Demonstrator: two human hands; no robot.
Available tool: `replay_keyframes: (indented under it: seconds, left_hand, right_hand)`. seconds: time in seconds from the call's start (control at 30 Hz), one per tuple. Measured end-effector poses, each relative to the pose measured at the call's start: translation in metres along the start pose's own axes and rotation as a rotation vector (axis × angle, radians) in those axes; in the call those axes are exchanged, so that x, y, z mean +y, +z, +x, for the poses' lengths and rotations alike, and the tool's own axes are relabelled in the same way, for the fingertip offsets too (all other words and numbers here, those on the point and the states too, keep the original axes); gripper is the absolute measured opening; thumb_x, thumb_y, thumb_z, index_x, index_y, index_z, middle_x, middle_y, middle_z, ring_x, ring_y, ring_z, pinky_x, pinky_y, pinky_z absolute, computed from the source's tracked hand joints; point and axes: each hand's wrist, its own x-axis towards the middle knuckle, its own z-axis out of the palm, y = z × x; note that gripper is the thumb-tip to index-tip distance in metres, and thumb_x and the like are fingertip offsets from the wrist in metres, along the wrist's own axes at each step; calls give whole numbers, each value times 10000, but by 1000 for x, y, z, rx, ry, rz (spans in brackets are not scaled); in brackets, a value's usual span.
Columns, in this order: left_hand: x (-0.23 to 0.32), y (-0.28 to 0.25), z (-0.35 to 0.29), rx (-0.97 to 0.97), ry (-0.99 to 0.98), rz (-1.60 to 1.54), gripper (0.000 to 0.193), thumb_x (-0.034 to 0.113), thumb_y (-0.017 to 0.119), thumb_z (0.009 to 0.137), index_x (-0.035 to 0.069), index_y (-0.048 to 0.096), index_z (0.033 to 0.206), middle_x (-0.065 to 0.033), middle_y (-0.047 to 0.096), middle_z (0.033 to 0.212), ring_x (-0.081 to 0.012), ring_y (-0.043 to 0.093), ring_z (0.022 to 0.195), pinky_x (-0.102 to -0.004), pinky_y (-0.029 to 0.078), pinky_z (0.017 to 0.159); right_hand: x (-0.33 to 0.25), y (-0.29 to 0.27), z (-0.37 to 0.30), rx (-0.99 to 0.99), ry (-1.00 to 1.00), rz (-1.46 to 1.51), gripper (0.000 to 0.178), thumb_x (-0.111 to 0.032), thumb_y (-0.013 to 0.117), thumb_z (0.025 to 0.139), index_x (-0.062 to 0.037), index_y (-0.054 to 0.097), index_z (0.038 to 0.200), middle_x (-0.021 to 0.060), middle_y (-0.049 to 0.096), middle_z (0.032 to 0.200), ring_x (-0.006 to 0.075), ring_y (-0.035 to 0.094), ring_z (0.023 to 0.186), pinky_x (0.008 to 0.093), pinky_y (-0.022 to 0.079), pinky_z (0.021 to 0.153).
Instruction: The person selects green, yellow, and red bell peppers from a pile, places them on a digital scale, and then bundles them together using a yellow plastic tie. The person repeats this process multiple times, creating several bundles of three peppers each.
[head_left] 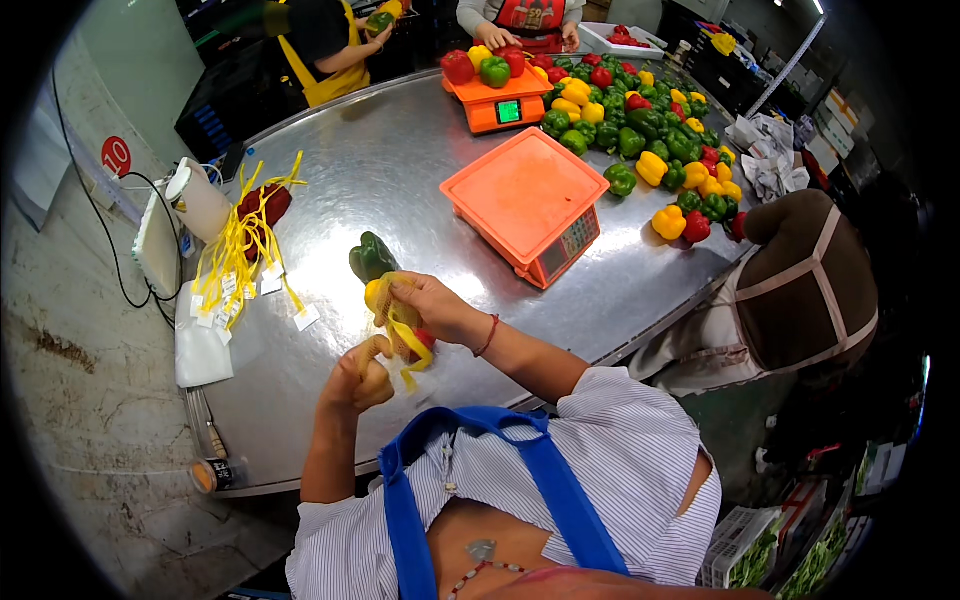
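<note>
A yellow mesh net bag [398,312] hangs between my hands over the near part of the steel table. In it or against it are a dark green bell pepper [372,257] at the far end, a yellow pepper [372,296] and a red pepper [424,345], partly hidden. My right hand [437,308] is closed around the upper part of the net. Just nearer to me, my left hand [366,375] is closed, with the net's edge seemingly pinched in its curled fingers. A yellow strip dangles beside it.
An orange scale [525,195] stands right of my hands. A second scale [500,95] bears peppers. Loose peppers [650,130] are piled at the right. Yellow nets with tags [235,245] lie left beside a white jug [195,200]. Co-workers stand at the far side and the right.
</note>
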Motion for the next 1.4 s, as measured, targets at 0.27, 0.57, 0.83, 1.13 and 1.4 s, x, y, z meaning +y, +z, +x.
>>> replay_keyframes:
  seconds: [0.27, 0.57, 0.83, 1.13, 1.4]
  left_hand:
    - [24, -57, -2, 636, 369, 431, 244, 219, 405, 918, 19, 544, 936, -7, 450, 579, -82, 383, 467, -221, 311, 444]
    - [-3, -41, -4, 315, -39, -278, 344, 401, 297, 925, 120, 423, 773, 44, 313, 535, -65, 301, 415, -216, 277, 432]
    - [-7, -27, -9, 376, -35, 394, 391, 381, 567, 817, 6, 548, 926, 38, 418, 557, -45, 316, 393, -181, 265, 391]
    - [23, -55, -3, 776, 300, 236, 265, 289, 404, 910, 56, 522, 953, 5, 477, 685, -85, 452, 641, -265, 360, 544]
    - [-11, -29, -16, 144, -90, -260, 207, 282, 410, 903, 112, 488, 989, 36, 334, 501, -69, 292, 353, -229, 256, 376]
  right_hand:
    - [20, -13, -7, -196, 189, -213, 268, -315, 481, 882, -55, 538, 858, -71, 356, 536, 27, 311, 429, 187, 247, 395]
    - [18, -28, 3, -146, -92, -414, 152, -203, 518, 864, -51, 525, 858, -21, 487, 640, 47, 437, 512, 196, 362, 449]
    - [33, -29, 16, -17, -64, -23, 126, -189, 420, 911, -73, 468, 920, -12, 449, 604, 49, 395, 469, 202, 344, 423]
    - [23, -13, -15, -410, 381, -194, 306, -316, 510, 862, -32, 523, 976, -60, 342, 509, 37, 286, 378, 190, 235, 364]
    - [26, -54, 14, 92, -109, -417, 223, -204, 487, 875, -27, 544, 998, 3, 563, 772, 62, 501, 650, 198, 421, 588]
